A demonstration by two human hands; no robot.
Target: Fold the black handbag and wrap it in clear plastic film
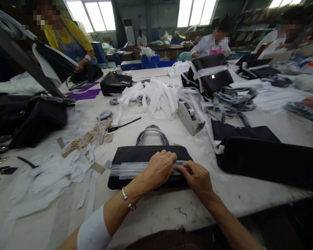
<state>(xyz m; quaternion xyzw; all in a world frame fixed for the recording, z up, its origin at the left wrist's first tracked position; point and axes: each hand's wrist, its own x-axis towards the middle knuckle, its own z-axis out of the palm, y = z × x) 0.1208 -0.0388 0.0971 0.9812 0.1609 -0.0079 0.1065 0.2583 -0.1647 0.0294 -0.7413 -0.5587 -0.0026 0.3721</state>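
Observation:
A black handbag (146, 152) lies in front of me on the table, its wrapped handle (152, 130) pointing away. A translucent plastic strip (131, 170) runs across the bag's front. On the right part of the bag, my left hand (160, 168) is closed with its fingers curled on the strip. Close beside it, my right hand (198, 175) pinches the same strip between thumb and fingers. The fingertips of both hands nearly meet, and part of the strip is hidden under them.
White foam strips (156, 97) are heaped beyond the bag, beside a grey tape dispenser (190, 119). Paper pieces (49, 180) and tags spread at left. More black bags (271, 158) lie at right and far left (39, 118). Several people work around the table (156, 215).

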